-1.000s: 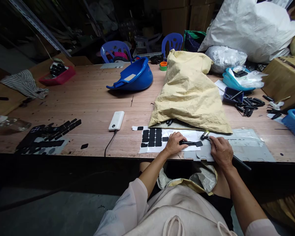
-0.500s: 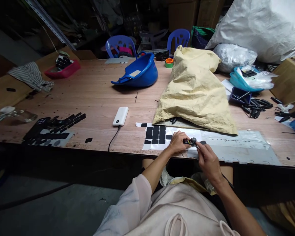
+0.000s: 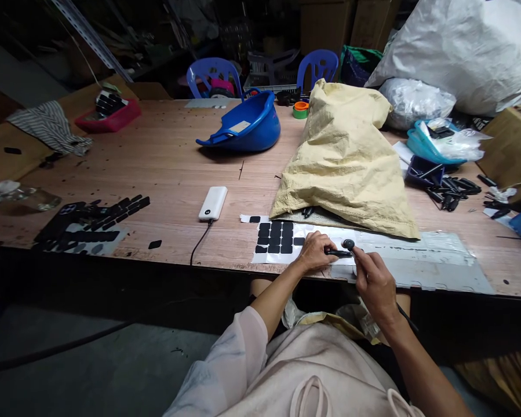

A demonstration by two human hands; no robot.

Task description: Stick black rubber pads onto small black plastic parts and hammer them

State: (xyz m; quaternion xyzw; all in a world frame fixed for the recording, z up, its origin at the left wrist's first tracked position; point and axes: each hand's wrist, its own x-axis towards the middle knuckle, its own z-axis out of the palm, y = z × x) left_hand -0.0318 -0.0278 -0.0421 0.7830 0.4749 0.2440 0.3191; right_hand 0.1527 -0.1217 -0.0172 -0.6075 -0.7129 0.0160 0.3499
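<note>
My left hand [image 3: 316,251] is closed on one end of a slim black piece [image 3: 341,253], which lies level just above the white sheet [image 3: 316,259] at the table's front edge. To its right, my right hand [image 3: 375,281] grips a dark tool with a round black head [image 3: 348,244]; its thin end sticks out behind the hand. That round head is up and right of the black piece, apart from it. Rows of black rounded patches [image 3: 275,237] lie on the sheet left of my left hand.
A yellow cloth bag [image 3: 342,162] lies just behind the sheet. Further left are a white power bank [image 3: 213,202] with a cable and a blue basin [image 3: 251,124]. Black pieces [image 3: 451,191] lie at right; more black patches [image 3: 90,236] lie at left.
The round-headed tool has moved right and slightly up, away from the black piece, along with my right hand. More of the black piece now shows. My left hand has hardly moved.
</note>
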